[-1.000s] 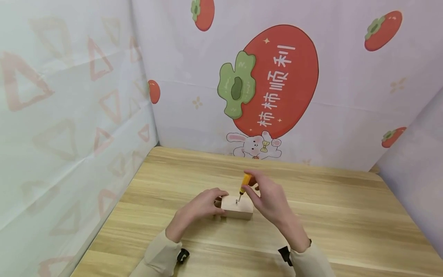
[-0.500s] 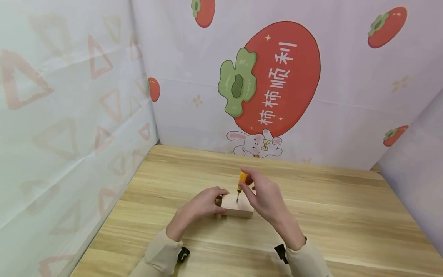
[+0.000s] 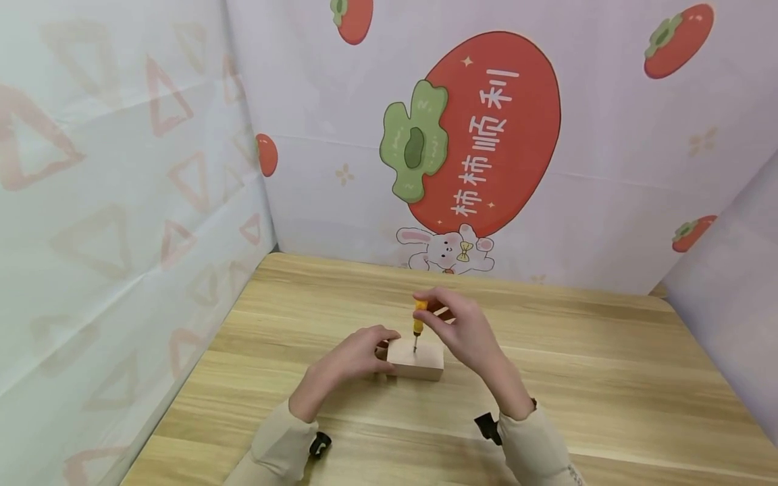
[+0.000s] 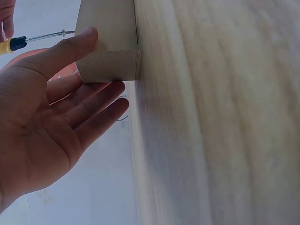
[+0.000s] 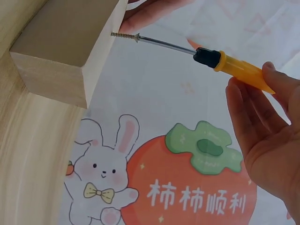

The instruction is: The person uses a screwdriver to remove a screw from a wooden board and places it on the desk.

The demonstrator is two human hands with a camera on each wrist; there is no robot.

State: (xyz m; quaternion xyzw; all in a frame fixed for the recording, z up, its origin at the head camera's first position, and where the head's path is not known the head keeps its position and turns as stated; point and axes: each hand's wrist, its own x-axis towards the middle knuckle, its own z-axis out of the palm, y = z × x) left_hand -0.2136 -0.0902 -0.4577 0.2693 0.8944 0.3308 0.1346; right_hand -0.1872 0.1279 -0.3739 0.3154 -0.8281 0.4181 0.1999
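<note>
Right at the near side, your beige sleeves [image 3: 282, 435] reach in over the desk [image 3: 608, 405], a black fitting [image 3: 320, 445] at each wrist. Beyond them, here's your left hand [image 3: 352, 356], thumb on the near side, fingers toward the far side, gripping the left end of the wooden block [image 3: 416, 370]. That block lies on the desk between your hands, its long side running left to right. And over on the right, your right hand [image 3: 468, 331] has the yellow screwdriver [image 5: 241, 71] pinched by its handle between thumb and fingers, shaft pointing down and standing nearly upright! Look at the tip: it meets the head of a screw [image 5: 125, 35], and that screw stands on the block's top face with plenty of thread showing. Past your hands, bare wood grain runs back to the far backdrop [image 3: 608, 148], where a printed rabbit [image 3: 444, 251] sits low under a big red persimmon [image 3: 504, 128] with white lettering, smaller persimmons dotted left and right, while faded triangles cover the left backdrop [image 3: 140, 297]
</note>
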